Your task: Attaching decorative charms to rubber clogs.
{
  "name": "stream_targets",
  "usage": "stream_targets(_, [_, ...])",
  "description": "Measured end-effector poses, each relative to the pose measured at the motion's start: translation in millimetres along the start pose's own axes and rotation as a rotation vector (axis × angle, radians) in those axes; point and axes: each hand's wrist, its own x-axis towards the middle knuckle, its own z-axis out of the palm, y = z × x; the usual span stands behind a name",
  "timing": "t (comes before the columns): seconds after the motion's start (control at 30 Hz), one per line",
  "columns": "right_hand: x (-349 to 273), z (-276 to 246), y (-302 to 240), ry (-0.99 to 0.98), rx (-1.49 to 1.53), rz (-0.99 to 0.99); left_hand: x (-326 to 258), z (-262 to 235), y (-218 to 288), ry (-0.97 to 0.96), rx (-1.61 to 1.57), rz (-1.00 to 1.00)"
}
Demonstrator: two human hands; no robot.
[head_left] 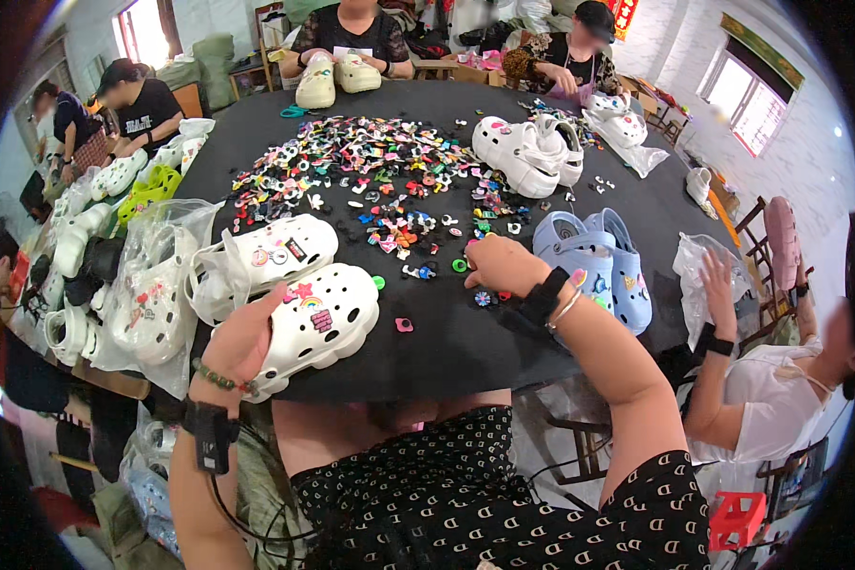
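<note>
My left hand (237, 349) is closed on the heel side of a white clog (321, 318) with a rainbow, a pink star and a purple charm on its top. Its mate, another white clog (294, 249) with charms, lies just beyond it. My right hand (505, 268) reaches over the black table with its fingers curled together and pointing down. Whatever the fingertips may hold is hidden. A round green charm (459, 266) lies beside them, and a flower-shaped charm (483, 298) is below. A pink charm (404, 325) sits alone nearer the table edge.
A wide heap of small colourful charms (351, 152) covers the middle of the black table (437, 356). Light blue clogs (594, 266) stand at right, white clogs (522, 157) behind. Bagged white clogs (152, 294) crowd the left. A person (760, 399) sits at right; several others work around.
</note>
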Motion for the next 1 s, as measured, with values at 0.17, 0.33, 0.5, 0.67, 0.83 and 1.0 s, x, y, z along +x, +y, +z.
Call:
stream_targets(0.17, [1, 31, 8, 0.056, -0.051, -0.028, 10, 1, -1, 0.047, 0.121, -0.162])
stream_targets(0.33, [-2, 18, 3, 0.067, -0.006, -0.013, 6, 1, -5, 0.247, 0.306, -0.151])
stream_targets(0.5, [1, 13, 9, 0.05, 0.185, -0.021, -10, 6, -10, 0.23, 0.318, -0.094])
stream_targets(0.67, [9, -3, 3, 0.176, 0.237, -0.188, -21, 5, -25, 0.04, 0.189, -0.062])
stream_targets(0.83, [2, -42, -60, 0.192, 0.493, -0.215, -24, 4, -30, 0.05, 0.268, -0.094])
stream_targets(1.0, [7, -42, -112, 0.279, 0.515, -0.541, -29, 10, -29, 0.054, 0.268, -0.105])
